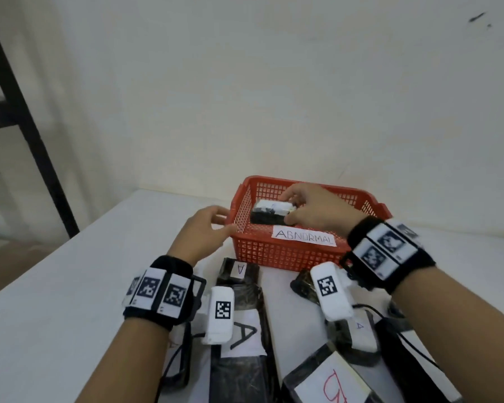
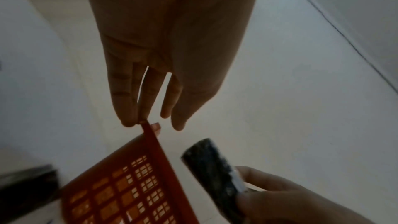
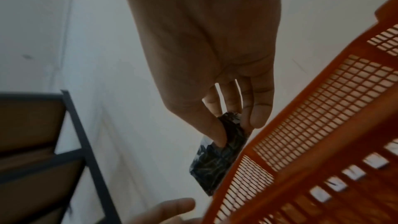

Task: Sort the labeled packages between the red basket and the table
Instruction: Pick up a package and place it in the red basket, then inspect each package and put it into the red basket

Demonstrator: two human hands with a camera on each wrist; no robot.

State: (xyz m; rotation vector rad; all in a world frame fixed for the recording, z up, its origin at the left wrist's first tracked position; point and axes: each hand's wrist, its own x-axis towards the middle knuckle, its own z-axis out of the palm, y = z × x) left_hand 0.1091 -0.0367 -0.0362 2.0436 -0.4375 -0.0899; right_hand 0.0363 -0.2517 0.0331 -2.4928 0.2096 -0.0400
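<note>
In the head view, a red plastic lattice basket (image 1: pixel 288 251) with a paper "ABNORMAL" label (image 1: pixel 304 235) sits mid-frame on a white table (image 1: pixel 70 286); the right hand (image 1: pixel 317 210) pinches a black plastic-wrapped package (image 1: pixel 269 212) with a white label over its interior, while the left hand (image 1: pixel 207 231) touches the basket's left rim with loosely extended fingers. In the left wrist view, straight fingertips (image 2: pixel 129 118) meet the basket's rim corner (image 2: pixel 148 130). In the right wrist view, thumb and fingers (image 3: pixel 215 125) clamp the crinkly package (image 3: pixel 215 163) beside the basket's gridded wall (image 3: pixel 323 117).

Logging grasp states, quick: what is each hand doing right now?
Left hand: open, straight fingers touching the red basket's left rim.
Right hand: grips a black wrapped package over the basket.
</note>
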